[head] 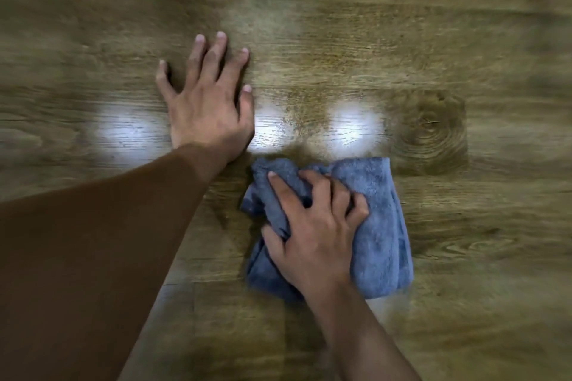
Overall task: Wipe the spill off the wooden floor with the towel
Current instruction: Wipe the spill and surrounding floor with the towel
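A crumpled blue-grey towel (380, 226) lies on the wooden floor (340, 40) at centre right. My right hand (312, 226) grips it from above, fingers curled into the folds. My left hand (207, 93) rests flat on the floor to the upper left of the towel, fingers spread and straight. A brown sleeve covers my left forearm. A faint speckled patch that may be the spill (303, 108) shows on the floor just beyond the towel, between bright light reflections.
Bright white reflections of lights (356, 124) shine on the floor near both hands. A dark wood knot (430, 127) marks the plank to the right of the towel. The view is blurred toward its edges.
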